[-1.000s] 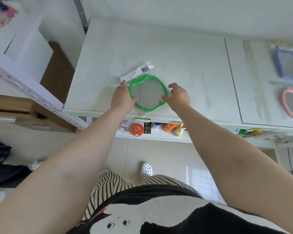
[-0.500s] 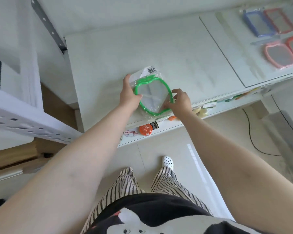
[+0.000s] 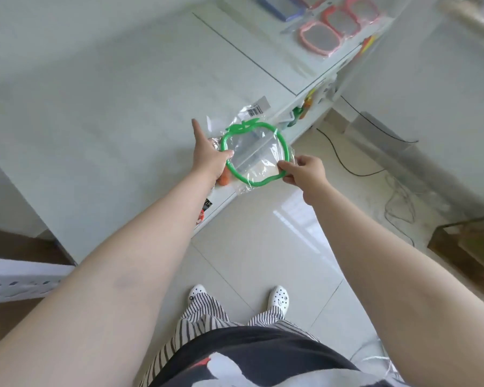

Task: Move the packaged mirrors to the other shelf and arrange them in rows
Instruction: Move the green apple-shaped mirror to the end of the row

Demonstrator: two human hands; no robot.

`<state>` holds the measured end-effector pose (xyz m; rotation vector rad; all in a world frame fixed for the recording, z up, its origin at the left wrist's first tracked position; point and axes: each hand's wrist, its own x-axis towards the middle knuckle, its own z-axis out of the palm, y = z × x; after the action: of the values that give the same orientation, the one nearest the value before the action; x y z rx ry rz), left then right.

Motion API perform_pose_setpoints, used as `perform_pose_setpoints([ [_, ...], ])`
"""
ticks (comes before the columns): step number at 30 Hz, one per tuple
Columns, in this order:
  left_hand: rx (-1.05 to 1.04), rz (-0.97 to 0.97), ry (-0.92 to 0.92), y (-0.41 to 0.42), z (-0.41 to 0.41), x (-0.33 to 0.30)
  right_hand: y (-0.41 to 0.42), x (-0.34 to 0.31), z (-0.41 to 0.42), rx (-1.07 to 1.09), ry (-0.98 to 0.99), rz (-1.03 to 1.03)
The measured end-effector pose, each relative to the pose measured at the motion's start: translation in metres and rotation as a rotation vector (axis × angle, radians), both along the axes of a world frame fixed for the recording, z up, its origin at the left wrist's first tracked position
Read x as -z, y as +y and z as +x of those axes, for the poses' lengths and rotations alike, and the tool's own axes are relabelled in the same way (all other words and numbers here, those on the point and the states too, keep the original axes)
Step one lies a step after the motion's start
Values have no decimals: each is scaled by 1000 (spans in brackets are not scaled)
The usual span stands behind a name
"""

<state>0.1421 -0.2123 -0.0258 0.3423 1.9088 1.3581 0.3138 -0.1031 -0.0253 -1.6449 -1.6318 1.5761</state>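
In the head view, the green apple-shaped mirror in its clear plastic bag [image 3: 253,157] is now being lifted off the white shelf top [image 3: 109,113]. A second ago it was lying flat there, well back from the front edge, with a hand at each side. It is now hanging partly out past that edge, over the tiled floor [image 3: 263,247]. This suggests the person is carrying it away toward the next section of shelf, where the pink-framed packaged mirrors [image 3: 319,37] are lying side by side.

The left hand [image 3: 207,157] is gripping the frame's left side, thumb on the green rim and forefinger pointing out straight. The right hand [image 3: 305,170] is pinching the lower right rim between thumb and curled fingers. So each grip is closing on the mirror.

The frame is a thin, bright green hoop with a leaf at the top. The glass is reflecting pale shelving, and the loose crinkled bag is carrying a barcode tag above.
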Motion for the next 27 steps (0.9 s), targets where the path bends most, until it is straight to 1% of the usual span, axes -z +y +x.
perform_pose_setpoints([
  [1,15,-9,-19,9,12,-2,4,-1,14,32,11,-14],
  [3,40,-32,14,27,35,-3,12,-1,44,88,23,-27],
  [6,57,-8,34,57,67,3,29,1,87,150,35,-25],
  [8,68,-11,-1,76,90,6,42,2,114,165,50,-29],
  [10,55,-44,2,96,112,14,57,3,140,170,56,-36],
  [12,37,-68,43,116,138,17,75,5,165,168,51,-43],
  [15,21,-52,95,143,176,17,105,9,202,157,33,-40],
  [17,34,-72,162,157,195,21,124,10,221,147,30,-27],
  [20,60,-98,230,173,209,22,145,13,240,139,18,-30],
  [27,59,-78,222,216,204,11,186,16,235,142,62,-64],
])
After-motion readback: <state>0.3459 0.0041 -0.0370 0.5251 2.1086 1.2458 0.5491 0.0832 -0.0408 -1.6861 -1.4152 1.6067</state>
